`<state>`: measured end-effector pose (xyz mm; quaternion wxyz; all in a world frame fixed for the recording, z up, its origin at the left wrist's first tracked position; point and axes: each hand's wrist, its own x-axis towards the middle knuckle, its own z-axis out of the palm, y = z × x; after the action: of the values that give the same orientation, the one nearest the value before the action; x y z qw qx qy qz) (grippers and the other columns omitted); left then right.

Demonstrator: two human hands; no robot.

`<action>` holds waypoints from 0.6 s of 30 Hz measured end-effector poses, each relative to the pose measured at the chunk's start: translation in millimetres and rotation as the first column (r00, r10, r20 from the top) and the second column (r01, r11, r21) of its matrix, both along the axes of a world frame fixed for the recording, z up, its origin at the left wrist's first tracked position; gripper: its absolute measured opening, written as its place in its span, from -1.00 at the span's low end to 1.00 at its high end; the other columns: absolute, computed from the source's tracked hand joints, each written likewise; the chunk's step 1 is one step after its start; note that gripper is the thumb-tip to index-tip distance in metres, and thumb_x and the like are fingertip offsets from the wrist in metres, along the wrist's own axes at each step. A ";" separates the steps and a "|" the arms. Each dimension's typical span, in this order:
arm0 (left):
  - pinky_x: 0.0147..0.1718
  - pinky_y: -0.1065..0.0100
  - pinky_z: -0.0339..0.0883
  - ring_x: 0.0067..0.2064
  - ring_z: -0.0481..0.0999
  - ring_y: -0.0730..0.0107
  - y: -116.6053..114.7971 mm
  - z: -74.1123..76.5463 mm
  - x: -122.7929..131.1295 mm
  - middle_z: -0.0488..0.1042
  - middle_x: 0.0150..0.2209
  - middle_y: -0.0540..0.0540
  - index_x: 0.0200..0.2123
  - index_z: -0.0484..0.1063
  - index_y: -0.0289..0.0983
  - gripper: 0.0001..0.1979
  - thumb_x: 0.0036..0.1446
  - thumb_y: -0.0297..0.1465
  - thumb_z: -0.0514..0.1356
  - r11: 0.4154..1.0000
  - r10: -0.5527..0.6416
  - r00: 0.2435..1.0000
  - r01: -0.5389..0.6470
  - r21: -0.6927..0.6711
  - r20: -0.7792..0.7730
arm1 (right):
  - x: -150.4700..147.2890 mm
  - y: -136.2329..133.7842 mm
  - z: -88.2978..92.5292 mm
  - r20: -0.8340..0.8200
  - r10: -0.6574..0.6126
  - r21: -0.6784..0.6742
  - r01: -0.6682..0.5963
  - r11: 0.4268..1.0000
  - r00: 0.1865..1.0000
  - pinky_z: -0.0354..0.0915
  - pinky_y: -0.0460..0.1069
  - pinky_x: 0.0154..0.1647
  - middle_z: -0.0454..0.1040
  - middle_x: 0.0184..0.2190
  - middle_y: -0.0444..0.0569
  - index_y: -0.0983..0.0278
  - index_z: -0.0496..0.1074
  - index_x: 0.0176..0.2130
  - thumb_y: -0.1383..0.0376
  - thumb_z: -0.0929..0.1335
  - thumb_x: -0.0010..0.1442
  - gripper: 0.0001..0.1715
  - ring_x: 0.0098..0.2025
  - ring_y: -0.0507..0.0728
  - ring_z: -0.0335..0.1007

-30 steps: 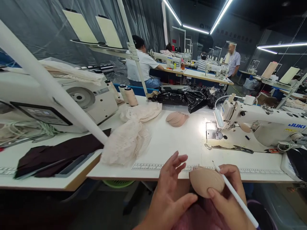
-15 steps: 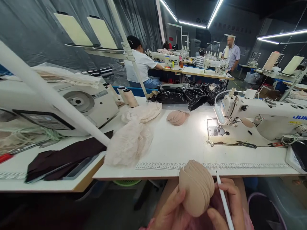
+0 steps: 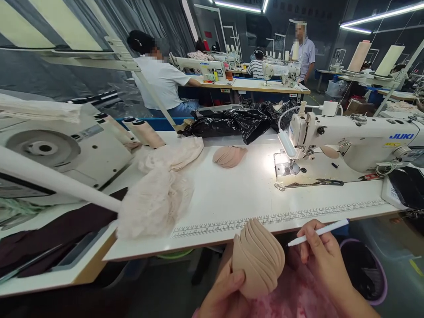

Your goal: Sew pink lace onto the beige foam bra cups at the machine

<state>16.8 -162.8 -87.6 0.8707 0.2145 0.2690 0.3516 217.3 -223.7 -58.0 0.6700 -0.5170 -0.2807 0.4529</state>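
A fanned stack of beige teardrop-shaped fabric pieces (image 3: 258, 258) is gripped in my left hand (image 3: 225, 289), thumb on its near face, just in front of the table edge. To its right, my right hand (image 3: 323, 251) pinches a white marker pen (image 3: 326, 230). The pen lies almost level, its dark tip pointing left toward the stack but apart from it. A second pile of similar pinkish-beige pieces (image 3: 229, 157) rests on the white table (image 3: 232, 194). One more beige piece (image 3: 330, 152) lies beneath the sewing machine's arm.
A white sewing machine (image 3: 357, 132) with its lamp lit stands at the right, black thread snips (image 3: 326, 182) before it. Cream lace fabric (image 3: 149, 203) is heaped at the left. Black plastic bags (image 3: 232, 123) lie along the back. A ruler strip (image 3: 278, 218) runs near the front edge.
My right hand has moved away from the stack and turned the pen from steep to nearly level. The stack in my left hand is more evenly fanned. The view has swung right.
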 end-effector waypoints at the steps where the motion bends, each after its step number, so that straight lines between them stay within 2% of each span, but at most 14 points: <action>1: 0.18 -0.10 0.38 0.13 0.53 -0.21 0.5 -2.6 0.8 0.58 0.07 -0.30 0.30 0.39 -0.23 -0.20 -0.01 -0.21 0.47 1.000 -0.011 1.000 0.011 -0.005 0.001 | -2.8 0.5 0.7 -0.008 0.015 -0.004 -0.015 1.000 1.000 0.11 -0.09 -0.48 0.36 -0.66 -0.21 0.25 0.44 -0.31 -0.09 0.39 0.35 -0.52 -0.57 -0.01 0.18; 5: 0.19 -0.09 0.37 0.13 0.52 -0.20 1.2 -11.5 2.9 0.59 0.04 -0.30 0.30 0.38 -0.25 -0.18 -0.02 -0.18 0.47 0.999 -0.035 0.999 0.035 -0.016 0.010 | -10.7 0.3 0.1 -0.100 0.062 0.008 -0.061 0.998 0.993 0.09 -0.11 -0.51 0.38 -0.67 -0.20 0.26 0.44 -0.31 -0.06 0.39 0.37 -0.55 -0.59 -0.03 0.18; 8: 0.20 -0.09 0.36 0.15 0.51 -0.20 1.1 -15.2 3.0 0.59 0.04 -0.29 0.29 0.39 -0.24 -0.21 -0.01 -0.20 0.46 0.999 -0.035 0.999 0.036 -0.031 0.021 | -11.0 -1.2 1.4 -0.188 0.047 0.048 -0.038 0.998 0.981 0.06 -0.11 -0.53 0.35 -0.70 -0.21 0.25 0.41 -0.38 -0.04 0.39 0.37 -0.53 -0.62 -0.04 0.15; 10: 0.21 -0.09 0.35 0.16 0.50 -0.21 1.3 -15.6 3.0 0.59 0.04 -0.29 0.28 0.40 -0.23 -0.22 -0.01 -0.20 0.46 0.999 -0.035 0.999 0.036 -0.036 0.030 | -9.8 -2.2 3.1 -0.188 0.022 0.050 -0.013 0.999 0.982 0.08 -0.11 -0.52 0.36 -0.70 -0.21 0.25 0.39 -0.38 -0.04 0.40 0.36 -0.53 -0.61 -0.03 0.16; 14: 0.20 -0.09 0.34 0.15 0.50 -0.22 1.6 -7.9 4.1 0.60 0.01 -0.28 0.27 0.42 -0.25 -0.24 -0.01 -0.22 0.47 0.998 -0.061 0.997 0.063 -0.030 0.042 | -9.3 -3.1 2.7 -0.079 0.035 0.025 -0.034 0.999 0.996 0.18 -0.11 -0.44 0.43 -0.65 -0.19 0.25 0.43 -0.32 -0.01 0.40 0.38 -0.59 -0.55 -0.01 0.27; 18: 0.20 -0.06 0.34 0.14 0.51 -0.20 1.0 5.8 3.9 0.60 0.01 -0.30 0.25 0.44 -0.28 -0.28 0.03 -0.24 0.47 0.993 -0.114 0.993 0.115 -0.019 0.037 | -10.7 -4.8 -0.9 -0.086 0.081 0.072 -0.075 0.995 0.993 0.20 -0.10 -0.43 0.43 -0.64 -0.21 0.24 0.41 -0.30 0.03 0.38 0.42 -0.63 -0.54 -0.01 0.26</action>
<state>20.8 -161.8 -81.8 0.8962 0.2141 0.2442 0.3021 206.6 -228.5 -58.9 0.6809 -0.4616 -0.2862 0.4913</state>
